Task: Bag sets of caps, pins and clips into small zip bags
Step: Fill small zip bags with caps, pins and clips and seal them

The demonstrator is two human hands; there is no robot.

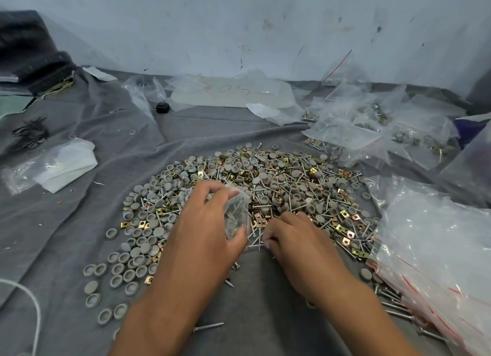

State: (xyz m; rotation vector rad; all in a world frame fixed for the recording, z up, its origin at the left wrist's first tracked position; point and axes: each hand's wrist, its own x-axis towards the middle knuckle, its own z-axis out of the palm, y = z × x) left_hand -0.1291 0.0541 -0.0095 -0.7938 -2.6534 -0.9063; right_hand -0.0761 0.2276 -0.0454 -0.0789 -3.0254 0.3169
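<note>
A wide heap of grey round caps (148, 233), silver pins (268, 188) and brass square clips (345, 229) lies on a grey cloth. My left hand (204, 228) grips a small clear zip bag (236, 212) that holds pins and caps, just above the heap's near edge. Close to its right, my right hand (295, 238) rests fingers-down on the pile, fingertips curled at the pins; whether it pinches one is hidden.
A stack of empty red-striped zip bags (435, 249) lies at the right. Filled bags (372, 132) pile up at the back right. White plastic (61, 167) sits at the left, a black block (162, 107) and a wall behind. A white cord (32, 302) curves at the lower left.
</note>
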